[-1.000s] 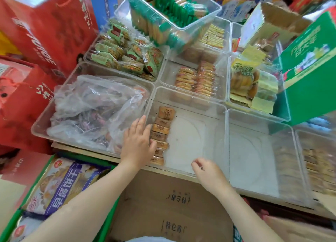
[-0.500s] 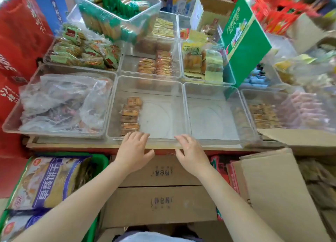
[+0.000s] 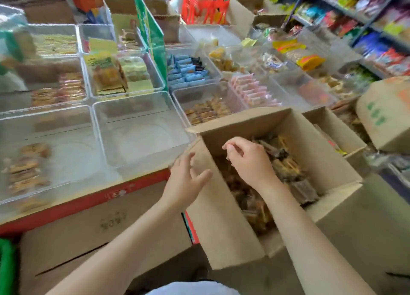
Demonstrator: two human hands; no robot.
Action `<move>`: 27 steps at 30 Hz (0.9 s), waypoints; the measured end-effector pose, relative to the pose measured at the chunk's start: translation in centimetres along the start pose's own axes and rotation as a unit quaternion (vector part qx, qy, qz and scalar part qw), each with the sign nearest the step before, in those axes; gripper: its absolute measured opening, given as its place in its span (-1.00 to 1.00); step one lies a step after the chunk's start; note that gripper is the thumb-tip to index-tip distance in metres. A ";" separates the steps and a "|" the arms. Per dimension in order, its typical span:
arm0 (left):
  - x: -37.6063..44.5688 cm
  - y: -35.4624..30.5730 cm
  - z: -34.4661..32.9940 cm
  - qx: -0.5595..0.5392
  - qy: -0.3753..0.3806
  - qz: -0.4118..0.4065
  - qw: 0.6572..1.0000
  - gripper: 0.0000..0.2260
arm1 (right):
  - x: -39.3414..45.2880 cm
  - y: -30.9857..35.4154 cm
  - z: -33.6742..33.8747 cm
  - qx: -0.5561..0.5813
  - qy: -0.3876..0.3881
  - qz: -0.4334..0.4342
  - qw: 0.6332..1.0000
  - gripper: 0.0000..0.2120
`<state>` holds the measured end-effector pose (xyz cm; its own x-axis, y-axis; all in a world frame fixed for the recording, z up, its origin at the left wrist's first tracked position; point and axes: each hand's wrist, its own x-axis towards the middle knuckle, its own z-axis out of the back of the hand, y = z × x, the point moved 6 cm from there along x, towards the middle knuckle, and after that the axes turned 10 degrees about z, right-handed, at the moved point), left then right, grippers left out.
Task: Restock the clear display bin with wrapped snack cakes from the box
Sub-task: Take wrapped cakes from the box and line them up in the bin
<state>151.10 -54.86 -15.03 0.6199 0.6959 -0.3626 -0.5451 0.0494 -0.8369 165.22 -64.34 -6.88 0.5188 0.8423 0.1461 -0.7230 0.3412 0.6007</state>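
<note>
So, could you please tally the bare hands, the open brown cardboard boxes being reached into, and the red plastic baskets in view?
bare hands: 2 (left hand, right hand)
open brown cardboard box: 1
red plastic basket: 1
Total: 4

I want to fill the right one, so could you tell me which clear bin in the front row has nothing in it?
The bin just left of the open box. Its floor is bare, while the bin to its left holds a few cakes.
</note>
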 end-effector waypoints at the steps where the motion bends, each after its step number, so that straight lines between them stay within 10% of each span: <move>1: 0.2 -0.7 -1.9 -0.019 0.007 0.010 1.000 -0.30 | -0.2 -2.1 0.7 -0.008 0.017 -0.020 1.000 -0.79; 17: 2.0 -0.5 -7.6 -0.148 -0.034 0.058 0.987 -0.19 | 3.7 -16.6 -9.7 -0.073 0.312 -0.139 0.937 -0.50; 27: 1.7 -0.7 -6.5 -0.131 0.026 0.047 0.990 -0.28 | 1.2 -19.9 -15.2 0.231 0.158 -0.383 0.880 -0.59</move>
<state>156.22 -58.43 -17.72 0.6057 0.6503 -0.4585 -0.4403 -0.2061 -0.8739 173.30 -63.80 -30.68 0.5681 0.5384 -0.6224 0.0842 0.7144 0.6947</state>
